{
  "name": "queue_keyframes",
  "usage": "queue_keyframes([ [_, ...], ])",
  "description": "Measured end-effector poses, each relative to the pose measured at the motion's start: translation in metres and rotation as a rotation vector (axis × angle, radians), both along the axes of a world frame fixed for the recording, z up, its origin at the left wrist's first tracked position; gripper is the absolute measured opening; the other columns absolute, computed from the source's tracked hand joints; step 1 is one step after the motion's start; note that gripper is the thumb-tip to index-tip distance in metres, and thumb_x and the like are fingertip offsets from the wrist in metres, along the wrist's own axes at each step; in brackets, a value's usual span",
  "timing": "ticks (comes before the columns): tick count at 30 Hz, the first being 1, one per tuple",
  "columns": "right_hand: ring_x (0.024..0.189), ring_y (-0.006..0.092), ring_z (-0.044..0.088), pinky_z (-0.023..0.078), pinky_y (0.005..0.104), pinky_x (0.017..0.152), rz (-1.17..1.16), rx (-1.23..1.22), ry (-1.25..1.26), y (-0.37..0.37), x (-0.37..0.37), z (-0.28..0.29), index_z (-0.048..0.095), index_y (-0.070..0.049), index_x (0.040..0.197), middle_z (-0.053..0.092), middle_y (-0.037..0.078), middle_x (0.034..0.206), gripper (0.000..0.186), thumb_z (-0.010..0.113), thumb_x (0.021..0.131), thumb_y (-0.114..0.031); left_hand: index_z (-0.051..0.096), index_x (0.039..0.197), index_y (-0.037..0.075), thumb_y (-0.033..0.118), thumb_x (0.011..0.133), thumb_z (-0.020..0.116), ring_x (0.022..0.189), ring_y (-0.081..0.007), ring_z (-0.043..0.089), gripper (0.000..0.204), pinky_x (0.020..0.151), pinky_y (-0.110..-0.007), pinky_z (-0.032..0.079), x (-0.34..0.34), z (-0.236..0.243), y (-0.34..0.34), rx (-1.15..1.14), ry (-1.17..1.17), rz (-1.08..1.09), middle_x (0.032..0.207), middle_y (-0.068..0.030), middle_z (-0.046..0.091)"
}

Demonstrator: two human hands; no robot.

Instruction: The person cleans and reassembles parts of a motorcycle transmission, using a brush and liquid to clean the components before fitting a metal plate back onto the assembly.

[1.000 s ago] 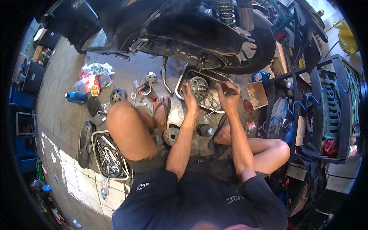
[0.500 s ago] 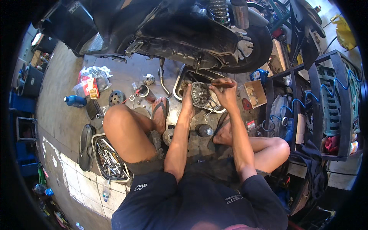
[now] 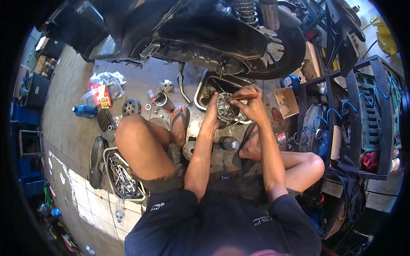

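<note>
My left hand grips the left rim of a round, finned metal scooter part, its ribbed face turned upward. In my right hand is a slim brown-handled tool, pinched between thumb and fingers. Its tip lies against or just over the metal part; its exact kind cannot be made out. Both hands are above a rectangular metal tray with dark, dirty contents. A thin metal rod shows at the tray's near edge, partly hidden by my right hand.
A black scooter stands just beyond the tray. A dark bottle is between my feet. At left lie a perforated metal disc, a blue bottle and a bin of tools. An open cardboard box and a dark rack stand at right.
The metal part has shifted slightly right and nearer to me. My right hand has turned the brown-handled tool and brought it lower, over the part's upper right face.
</note>
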State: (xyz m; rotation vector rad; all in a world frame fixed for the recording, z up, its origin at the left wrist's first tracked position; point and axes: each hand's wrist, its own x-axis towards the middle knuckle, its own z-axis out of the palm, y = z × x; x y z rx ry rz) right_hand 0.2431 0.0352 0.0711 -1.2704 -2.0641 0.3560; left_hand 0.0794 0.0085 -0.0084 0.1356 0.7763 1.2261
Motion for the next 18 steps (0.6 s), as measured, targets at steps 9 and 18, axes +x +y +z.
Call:
queue_keyframes([
  [9, 0.105, 0.0269, 0.059, 0.035, 0.0449, 0.105, 0.067, 0.020, -0.058, 0.006, 0.005, 0.017, 0.078, -0.013, 0.090, 0.069, 0.004, 0.094, 0.024, 0.084, 0.075, -0.030, 0.064, 0.118, 0.005, 0.040, 0.109, 0.038, 0.097, -0.0213, 0.070, 0.044, 0.086, -0.038, 0.058, -0.001, 0.011, -0.001, 0.053, -0.005, -0.021, 0.109, -0.0098, 0.072],
  [18, 0.103, 0.0271, 0.064, 0.035, 0.0456, 0.108, -0.220, -0.099, 0.075, 0.001, 0.000, 0.030, 0.079, -0.011, 0.090, 0.076, 0.007, 0.094, 0.020, 0.078, 0.082, -0.030, 0.059, 0.130, 0.004, 0.042, 0.109, 0.036, 0.110, -0.0222, 0.067, 0.049, 0.096, -0.040, 0.055, -0.001, 0.011, -0.008, 0.127, 0.045, 0.029, 0.121, -0.0113, 0.068],
])
